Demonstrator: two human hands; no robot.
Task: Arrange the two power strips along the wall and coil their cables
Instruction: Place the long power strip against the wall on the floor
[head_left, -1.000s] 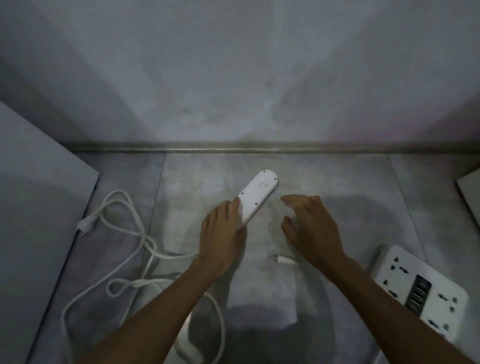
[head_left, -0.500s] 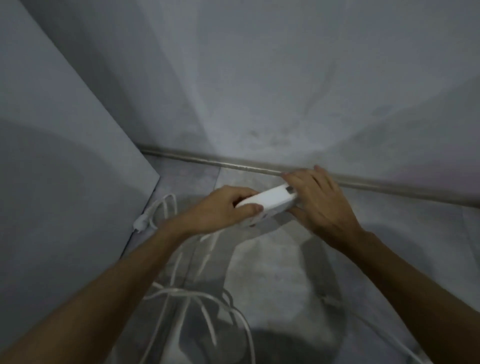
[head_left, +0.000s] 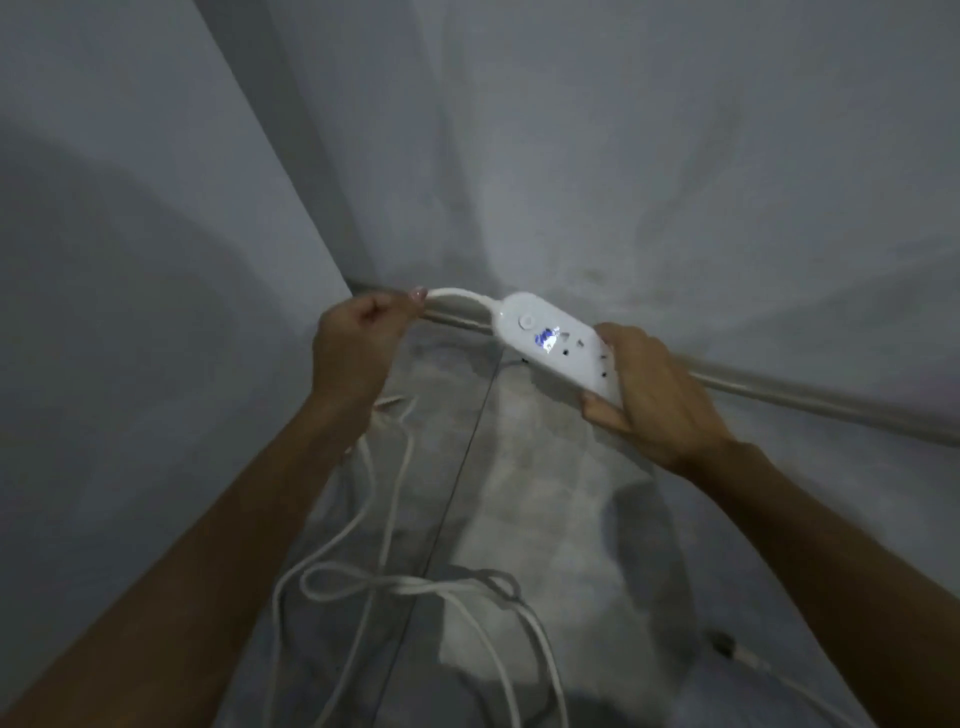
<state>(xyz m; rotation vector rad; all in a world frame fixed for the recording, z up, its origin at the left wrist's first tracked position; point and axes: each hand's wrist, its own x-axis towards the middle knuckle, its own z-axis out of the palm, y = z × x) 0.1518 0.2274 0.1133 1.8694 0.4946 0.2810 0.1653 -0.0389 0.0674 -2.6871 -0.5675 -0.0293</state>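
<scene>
From the head view, the right hand (head_left: 657, 400) grips the far end of a white power strip (head_left: 558, 343), fingers curled over its top edge and thumb under the near edge, holding it raised and tilted above the floor, just in front of the skirting (head_left: 779, 397) that runs along the wall (head_left: 623, 156). The strip's socket face is turned up, with a round button and a bright glint near its cable end. The left hand (head_left: 358, 338) is closed round the white cable (head_left: 457, 296) just where it leaves the strip, pinching it close to the corner where the wall meets a pale panel (head_left: 130, 260) on the left. Below the arms, the rest of the cable lies in loose crossing loops (head_left: 395, 587) on the grey tiled floor (head_left: 545, 493). Open floor shows between the loops and the skirting. At lower right a second white lead with a dark end (head_left: 727, 644) lies on the floor, well apart from the hands.
</scene>
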